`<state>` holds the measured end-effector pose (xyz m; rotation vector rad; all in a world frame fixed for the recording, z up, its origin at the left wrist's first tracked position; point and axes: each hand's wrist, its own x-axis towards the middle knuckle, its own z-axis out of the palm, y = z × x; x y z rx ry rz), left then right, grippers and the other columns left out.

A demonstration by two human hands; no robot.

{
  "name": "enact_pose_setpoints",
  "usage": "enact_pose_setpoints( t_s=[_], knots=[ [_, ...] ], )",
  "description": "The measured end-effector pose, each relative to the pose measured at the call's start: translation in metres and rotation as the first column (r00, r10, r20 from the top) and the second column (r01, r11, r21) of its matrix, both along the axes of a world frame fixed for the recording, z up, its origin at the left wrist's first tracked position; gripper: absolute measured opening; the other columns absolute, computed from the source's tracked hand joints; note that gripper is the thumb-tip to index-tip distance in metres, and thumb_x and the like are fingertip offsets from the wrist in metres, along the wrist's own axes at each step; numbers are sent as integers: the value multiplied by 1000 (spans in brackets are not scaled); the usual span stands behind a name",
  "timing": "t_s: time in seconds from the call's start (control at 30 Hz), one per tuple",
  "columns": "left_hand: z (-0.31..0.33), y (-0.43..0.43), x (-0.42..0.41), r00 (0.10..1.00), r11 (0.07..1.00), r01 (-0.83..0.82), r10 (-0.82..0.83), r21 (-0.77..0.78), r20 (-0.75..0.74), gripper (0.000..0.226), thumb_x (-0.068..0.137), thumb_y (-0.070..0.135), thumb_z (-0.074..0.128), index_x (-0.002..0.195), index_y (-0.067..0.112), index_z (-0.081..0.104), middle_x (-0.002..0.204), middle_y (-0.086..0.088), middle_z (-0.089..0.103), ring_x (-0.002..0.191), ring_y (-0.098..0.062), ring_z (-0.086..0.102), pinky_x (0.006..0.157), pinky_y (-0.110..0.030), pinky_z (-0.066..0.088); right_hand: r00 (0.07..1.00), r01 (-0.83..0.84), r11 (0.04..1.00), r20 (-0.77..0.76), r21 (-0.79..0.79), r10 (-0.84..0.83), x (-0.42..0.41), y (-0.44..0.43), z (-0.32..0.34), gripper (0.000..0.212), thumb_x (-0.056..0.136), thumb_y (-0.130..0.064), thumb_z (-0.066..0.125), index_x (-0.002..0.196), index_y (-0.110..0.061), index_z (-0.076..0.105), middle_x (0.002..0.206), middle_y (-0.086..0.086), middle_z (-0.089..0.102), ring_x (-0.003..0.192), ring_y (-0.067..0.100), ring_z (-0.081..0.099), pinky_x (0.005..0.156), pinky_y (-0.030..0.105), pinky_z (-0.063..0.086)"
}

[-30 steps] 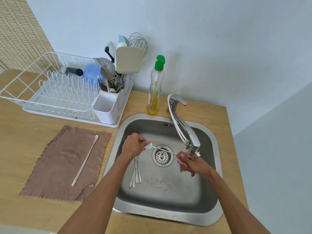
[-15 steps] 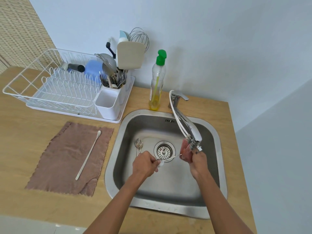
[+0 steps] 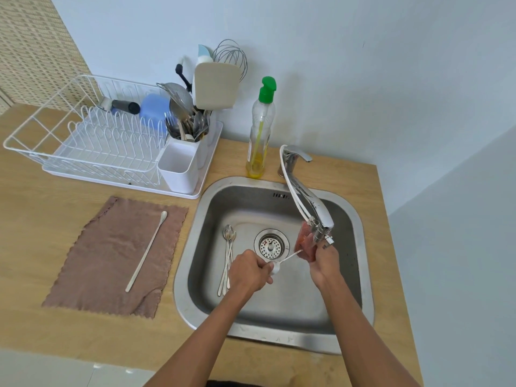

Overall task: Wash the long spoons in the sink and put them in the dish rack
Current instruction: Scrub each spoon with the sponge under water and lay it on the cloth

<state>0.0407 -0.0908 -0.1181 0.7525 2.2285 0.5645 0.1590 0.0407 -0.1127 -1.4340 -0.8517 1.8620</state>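
Left hand: fingers curled, pinching the oval bowl end of the held spoon. The spoon has a thin straight shaft and sits above the sink floor, just in front of the drain.

Right hand: closed round a pinkish-red scrubber of crumpled, netted mesh. The scrubber wraps the held spoon's handle tip, right beside the spout of the chrome faucet. Whether water runs: cannot tell.

Sink: brushed stainless steel, square with rounded corners, set in the counter's right half. A round perforated drain strainer is at its centre.

Spoon bundle: several slim metal long spoons lying together on the sink floor near the left wall. Bowls point to the back; the near ends are partly hidden by the left hand.

Counter: pale wood grain.
- Brown cloth: fuzzy, zigzag-cut edges, flat on the counter left of the sink.
- Lone spoon: pale, long-handled, lying diagonally on the cloth with its bowl toward the back.
- Dish rack: white coated wire over a white tray, at the back left corner. A white plastic cutlery cup sits at its right end.
- Soap bottle: clear, with a green cap and yellow liquid low inside. It stands at the sink's back rim.
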Motion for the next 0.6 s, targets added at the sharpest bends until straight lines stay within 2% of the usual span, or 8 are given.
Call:
enact_pose_setpoints(
  t_s=[0.07, 0.1, 0.2, 0.3, 0.37, 0.43, 0.5, 0.6],
  knots=[
    [1, 2, -3, 1000, 1000, -1, 1, -7, -5, 29, 92, 43, 63, 77, 26, 81, 69, 15, 74, 64, 2, 61, 63, -19, 48, 998, -57, 998, -24, -7, 56, -2, -9, 0, 17, 102, -10, 50, 99, -11, 67, 78, 4, 75, 65, 20, 70, 70, 47, 57],
    [2, 3, -4, 1000, 1000, -2, 2, -6, 0, 29, 92, 43, 63, 77, 26, 81, 70, 15, 75, 64, 2, 61, 65, -20, 49, 997, -70, 997, -36, -13, 69, -3, -12, 3, 19, 102, -10, 48, 96, -10, 66, 80, 7, 75, 66, 22, 70, 69, 48, 56],
    [3, 5, -1, 999, 1000, -18, 17, 1, 43, 29, 92, 45, 62, 78, 27, 82, 71, 16, 75, 66, 1, 61, 63, -20, 45, 999, -31, 999, -8, 16, 31, -2, -4, 5, 24, 102, -6, 44, 92, -9, 66, 74, 3, 75, 60, 17, 70, 58, 42, 57],
    [-1, 0, 4, 996, 1000, -26, 27, -4, 80, 30, 92, 44, 63, 78, 26, 82, 69, 15, 74, 62, 5, 57, 60, -18, 43, 1000, 16, 1000, -9, 12, -16, 1, 6, 3, 22, 101, -5, 47, 110, -9, 67, 78, 1, 75, 65, 18, 69, 54, 35, 57],
    [-4, -4, 4, 997, 999, -30, 31, -13, 75, 32, 92, 45, 63, 78, 24, 82, 68, 15, 74, 63, 6, 59, 58, -17, 43, 1000, -5, 1000, -13, -10, 4, 1, 0, -4, 17, 101, -9, 51, 108, -11, 67, 74, -2, 74, 61, 13, 68, 61, 38, 58],
    [-5, -5, 3, 998, 999, -30, 32, -23, 60, 32, 92, 45, 63, 78, 24, 82, 67, 16, 74, 65, 6, 60, 59, -17, 45, 998, -55, 998, -5, -31, 55, 1, -11, -10, 16, 101, -16, 53, 100, -15, 69, 75, -2, 74, 68, 16, 69, 72, 45, 56],
    [-6, -5, 0, 997, 1000, -24, 25, -16, 73, 31, 92, 45, 63, 78, 25, 82, 67, 16, 74, 63, 5, 60, 57, -16, 43, 997, -73, 997, 18, -25, 74, 4, -14, -11, 16, 101, -17, 53, 101, -16, 69, 78, 0, 75, 75, 23, 69, 72, 46, 54],
    [-6, -4, -4, 986, 1000, 24, -22, -12, 164, 32, 93, 45, 63, 78, 23, 82, 70, 14, 75, 61, 4, 58, 58, -16, 42, 999, -23, 1000, 24, 10, 23, 7, -3, -6, 15, 99, -7, 53, 99, -13, 68, 74, 1, 75, 66, 20, 68, 69, 43, 54]
  ],
)
